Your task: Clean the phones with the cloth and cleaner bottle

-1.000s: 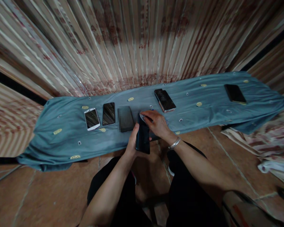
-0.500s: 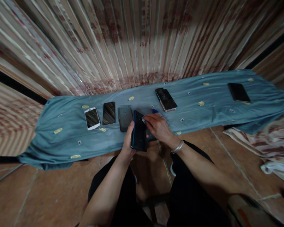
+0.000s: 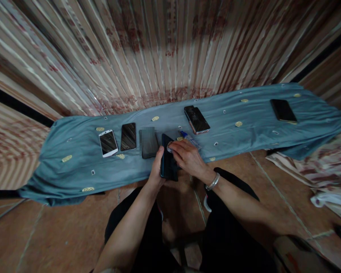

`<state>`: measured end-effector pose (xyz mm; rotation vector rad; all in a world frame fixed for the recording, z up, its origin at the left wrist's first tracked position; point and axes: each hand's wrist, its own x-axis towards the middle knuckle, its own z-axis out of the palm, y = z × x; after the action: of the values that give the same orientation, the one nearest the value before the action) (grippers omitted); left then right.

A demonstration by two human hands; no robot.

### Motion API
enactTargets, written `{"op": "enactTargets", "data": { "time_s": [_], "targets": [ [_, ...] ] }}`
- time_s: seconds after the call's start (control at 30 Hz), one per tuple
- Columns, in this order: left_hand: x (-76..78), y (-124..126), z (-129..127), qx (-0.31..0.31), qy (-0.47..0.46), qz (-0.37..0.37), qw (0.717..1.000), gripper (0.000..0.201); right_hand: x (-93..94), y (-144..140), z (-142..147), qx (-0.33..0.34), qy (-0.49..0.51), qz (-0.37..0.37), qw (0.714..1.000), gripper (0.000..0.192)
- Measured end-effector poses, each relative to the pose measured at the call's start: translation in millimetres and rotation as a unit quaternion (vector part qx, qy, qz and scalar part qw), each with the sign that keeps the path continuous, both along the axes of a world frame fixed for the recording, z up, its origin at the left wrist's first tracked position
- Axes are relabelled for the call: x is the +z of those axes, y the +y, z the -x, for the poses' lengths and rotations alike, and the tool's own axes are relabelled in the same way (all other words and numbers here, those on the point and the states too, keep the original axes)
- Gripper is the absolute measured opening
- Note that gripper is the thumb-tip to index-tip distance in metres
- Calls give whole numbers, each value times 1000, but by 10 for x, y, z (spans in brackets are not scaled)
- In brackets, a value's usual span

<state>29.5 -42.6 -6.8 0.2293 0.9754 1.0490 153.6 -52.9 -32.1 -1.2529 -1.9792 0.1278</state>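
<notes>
A dark blue smartphone [image 3: 168, 167] is gripped along its left edge by my left hand [image 3: 157, 170], tilted above the front edge of the cloth. My right hand [image 3: 189, 156], with a silver bangle at its wrist, pinches a small whitish pad [image 3: 169, 147] against the upper part of the phone. What the pad is made of I cannot tell. Behind the right hand lies a clear bottle [image 3: 193, 141] with a blue tip, partly covered by the fingers. Left of the held phone, a dark grey phone or case [image 3: 149, 148] rests on the cloth, its top blurred out.
On the teal cloth [image 3: 82, 151] over a long low bench lie a white phone [image 3: 108, 143], a black phone [image 3: 128, 136], a small stack of phones [image 3: 197, 120] and a dark phone [image 3: 283, 110] at far right. A pleated curtain [image 3: 147, 57] hangs behind.
My right hand has shifted slightly down on the phone, and more of the whitish pad shows. More of the blue-tipped bottle is visible. The view has moved slightly.
</notes>
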Motion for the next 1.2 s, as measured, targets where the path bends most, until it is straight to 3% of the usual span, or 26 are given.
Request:
{"op": "enactTargets", "data": {
  "time_s": [0.13, 0.3, 0.6, 1.03, 1.2],
  "targets": [
    [-76, -14, -41, 0, 1, -10, 1000, 25, 21, 13, 20, 0, 17, -13, 1000, 33],
    [-157, -89, -43, -80, 37, -26, 996, 36, 13, 92, -22, -10, 17, -5, 1000, 38],
    [-132, -137, -16, -159, 70, -63, 983, 57, -76, 286, -176, -43, 69, 84, 993, 34],
    [-34, -26, 78, -110, 24, -45, 993, 51, -169, 303, -193, -84, 20, 141, 986, 27],
    [25, -24, 89, -88, 21, -34, 995, 45, -187, 277, -175, -71, 4, 123, 990, 27]
  ]
}}
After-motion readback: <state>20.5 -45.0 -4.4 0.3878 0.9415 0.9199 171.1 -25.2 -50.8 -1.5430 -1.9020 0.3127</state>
